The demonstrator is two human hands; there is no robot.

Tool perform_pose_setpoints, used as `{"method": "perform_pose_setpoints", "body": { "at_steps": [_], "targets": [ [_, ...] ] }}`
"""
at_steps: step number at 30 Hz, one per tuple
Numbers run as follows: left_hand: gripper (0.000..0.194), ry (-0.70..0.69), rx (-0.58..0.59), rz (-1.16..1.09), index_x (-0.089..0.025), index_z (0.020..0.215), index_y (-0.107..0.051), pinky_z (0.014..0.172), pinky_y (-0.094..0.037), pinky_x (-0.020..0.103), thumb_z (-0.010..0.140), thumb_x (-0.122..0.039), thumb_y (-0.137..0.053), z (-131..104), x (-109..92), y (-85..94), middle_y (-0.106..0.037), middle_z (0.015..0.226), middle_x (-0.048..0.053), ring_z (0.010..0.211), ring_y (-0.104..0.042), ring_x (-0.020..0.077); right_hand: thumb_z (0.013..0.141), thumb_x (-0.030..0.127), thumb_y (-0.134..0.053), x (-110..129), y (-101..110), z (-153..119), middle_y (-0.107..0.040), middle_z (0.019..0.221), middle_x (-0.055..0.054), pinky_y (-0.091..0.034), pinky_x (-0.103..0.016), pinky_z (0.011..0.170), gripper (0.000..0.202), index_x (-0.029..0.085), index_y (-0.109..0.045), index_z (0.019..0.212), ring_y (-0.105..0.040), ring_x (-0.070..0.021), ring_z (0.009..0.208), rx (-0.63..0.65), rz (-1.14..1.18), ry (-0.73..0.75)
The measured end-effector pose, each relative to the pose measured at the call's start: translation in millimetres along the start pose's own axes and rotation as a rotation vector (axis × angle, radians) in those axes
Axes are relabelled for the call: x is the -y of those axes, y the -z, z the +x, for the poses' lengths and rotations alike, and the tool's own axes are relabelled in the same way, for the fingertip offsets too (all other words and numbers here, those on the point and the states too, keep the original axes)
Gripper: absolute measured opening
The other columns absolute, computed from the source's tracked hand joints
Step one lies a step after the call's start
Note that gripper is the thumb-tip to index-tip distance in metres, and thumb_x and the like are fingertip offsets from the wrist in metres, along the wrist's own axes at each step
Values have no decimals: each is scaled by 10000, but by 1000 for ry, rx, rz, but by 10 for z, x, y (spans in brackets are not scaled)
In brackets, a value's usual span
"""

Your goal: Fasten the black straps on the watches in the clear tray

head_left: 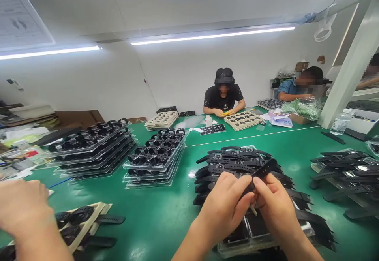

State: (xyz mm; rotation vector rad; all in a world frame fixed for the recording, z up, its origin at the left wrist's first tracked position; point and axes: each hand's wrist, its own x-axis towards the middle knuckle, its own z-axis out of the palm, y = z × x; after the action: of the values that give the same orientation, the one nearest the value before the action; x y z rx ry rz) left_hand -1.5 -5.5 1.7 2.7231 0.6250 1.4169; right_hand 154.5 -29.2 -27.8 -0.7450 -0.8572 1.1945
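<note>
Black watch strap is held between two bare hands above the desk, its slotted end slanting up toward 1 o'clock. The left hand has its thumb and fingers drawn together on the lower part; the right hand pinches the strap between thumb and fingers just beside it. Whether a watch body is joined to it cannot be told, as the hands cover that part. Under the hands lies a tray loaded with strapped watches; taking the hands as the clock's centre, their straps fan out toward 11 and 4 o'clock. Another pile of watches sits at 3 o'clock, and a clear bottle stands at 2. Toward 10 o'clock stand two stacks of clear trays, the nearer stack and the farther stack, both topped with watches. At 9 o'clock, another person's hand is near a pale tray with watches. Between 11 and 12, a co-worker in black sits across the desk.
</note>
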Motion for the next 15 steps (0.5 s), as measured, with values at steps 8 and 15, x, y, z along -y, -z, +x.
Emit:
{"method": "perform_pose_setpoints", "body": {
  "at_steps": [8,15],
  "targets": [
    [252,-121,-143,-25,-184,1223,-629,720,-570,340,994,-101,-566,24,12,-1,-720,840,57,723,-627,173,885,479,-825,-88,-48,-92,-666,683,-3,-540,-261,539,311,199,-699,934,-592,-151,548,-66,58,86],
    [205,-72,-149,-60,-185,1128,-660,732,-572,327,963,-76,-607,23,-25,11,-739,848,61,741,-649,178,1069,359,-580,-29,55,-115,-691,808,-23,-553,-252,614,209,260,-764,1064,-630,-168,669,94,-350,436]
  ]
}}
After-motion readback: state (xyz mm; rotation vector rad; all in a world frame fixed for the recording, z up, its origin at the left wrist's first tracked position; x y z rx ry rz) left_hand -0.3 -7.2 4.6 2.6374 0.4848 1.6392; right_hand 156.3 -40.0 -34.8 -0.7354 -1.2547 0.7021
